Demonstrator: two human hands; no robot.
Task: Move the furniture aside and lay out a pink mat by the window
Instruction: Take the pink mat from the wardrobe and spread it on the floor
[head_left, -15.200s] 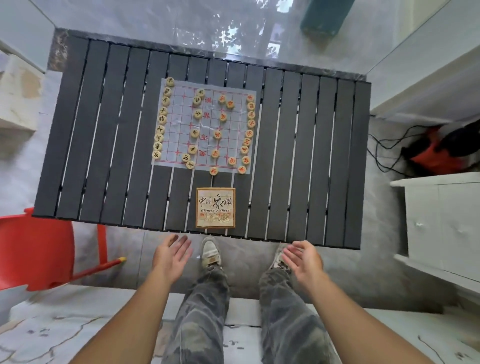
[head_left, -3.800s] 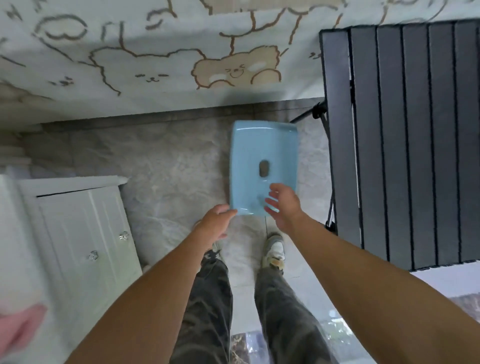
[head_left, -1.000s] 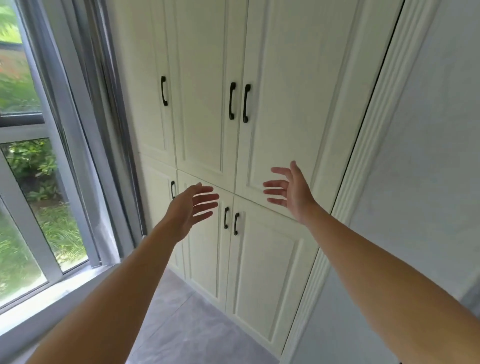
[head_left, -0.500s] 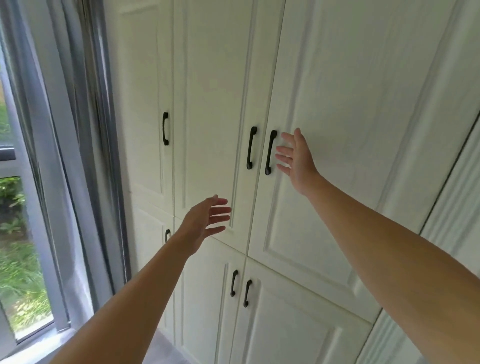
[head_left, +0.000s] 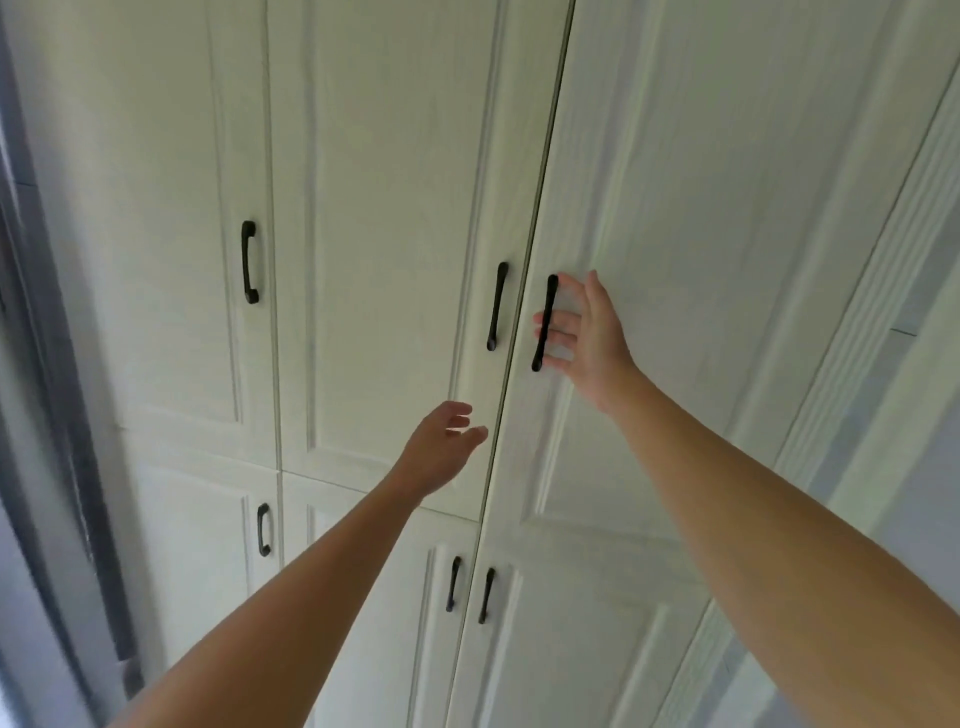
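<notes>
A tall cupboard is filling the far side, its doors standing side by side in an upper and a lower row. The right hand is sitting at the handle of the upper right door, fingers slipping behind the bar. Just left of it, another handle is hanging on the neighbouring door. The left hand is hovering lower and to the left, apart from the handles. A window frame is running down the far left edge.
</notes>
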